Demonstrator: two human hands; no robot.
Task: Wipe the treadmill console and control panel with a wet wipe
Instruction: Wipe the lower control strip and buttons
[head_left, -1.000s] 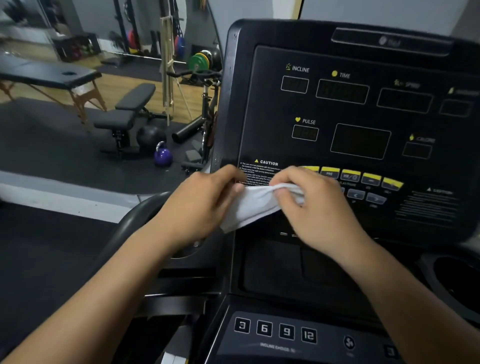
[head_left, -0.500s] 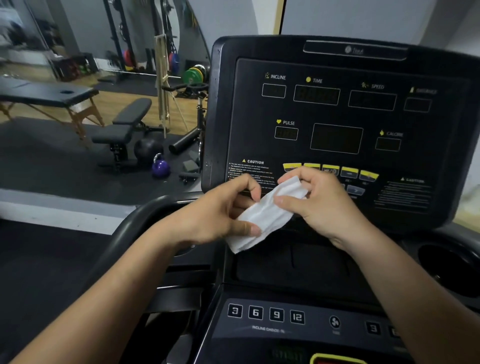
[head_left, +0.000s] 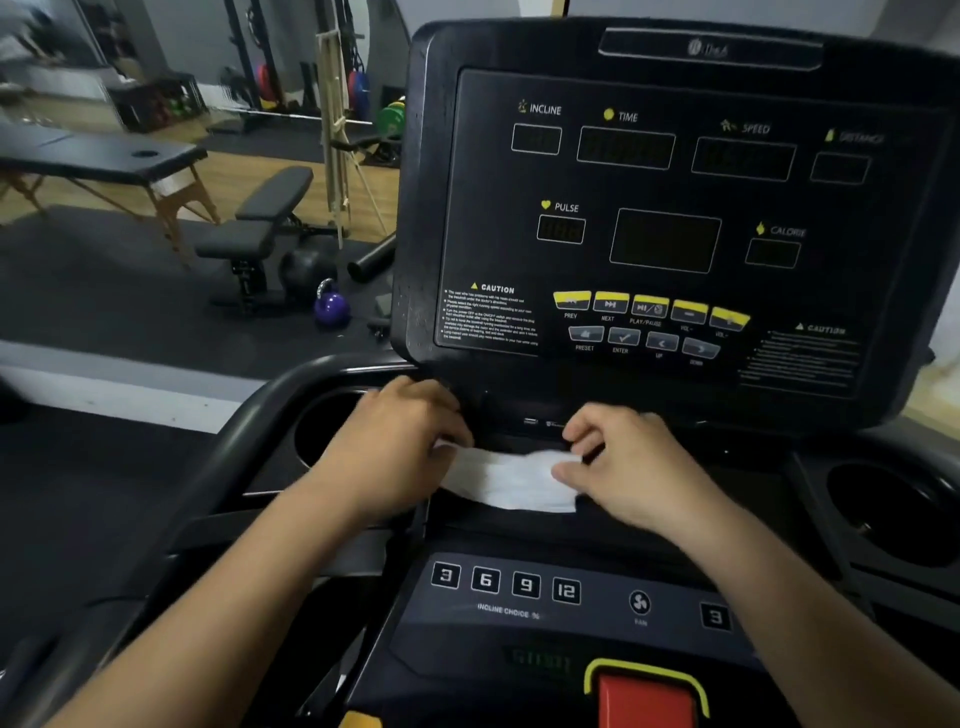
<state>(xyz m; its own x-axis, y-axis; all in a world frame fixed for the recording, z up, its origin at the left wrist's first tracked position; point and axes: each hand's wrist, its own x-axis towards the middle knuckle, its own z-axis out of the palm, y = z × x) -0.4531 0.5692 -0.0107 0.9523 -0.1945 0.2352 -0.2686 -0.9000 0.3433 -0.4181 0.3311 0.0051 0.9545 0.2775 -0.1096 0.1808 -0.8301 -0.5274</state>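
Stretching between two bare hands, a crumpled white wet wipe (head_left: 511, 480) is held out sideways over the dark recessed ledge (head_left: 519, 527) just below the tall black treadmill console (head_left: 670, 208). The wipe's left end is covered by the left hand (head_left: 395, 447), whose grip is clamped on it, the fingers curled down over the cloth. The right end is pinched by the right hand (head_left: 631, 462), thumb under and fingertips bent over the edge, so that grip is closed on the wipe too. Whether the wipe is pressed flat on the ledge cannot be told.

Above the hands, the console's dark display windows are labelled INCLINE, TIME, SPEED, PULSE and CALORIE, and a row of yellow rectangular buttons (head_left: 649, 304) is seen well clear of the wipe. Nearer the camera, the slanted dark lower control panel (head_left: 545, 613) is marked 3, 6, 9 and 12, with a red stop button (head_left: 644, 696) at the bottom edge. A round black cup holder (head_left: 893, 514) is set to the right. On the gym floor at left, a small purple kettlebell (head_left: 331, 307) is seen beside a black padded weight bench (head_left: 260, 228).
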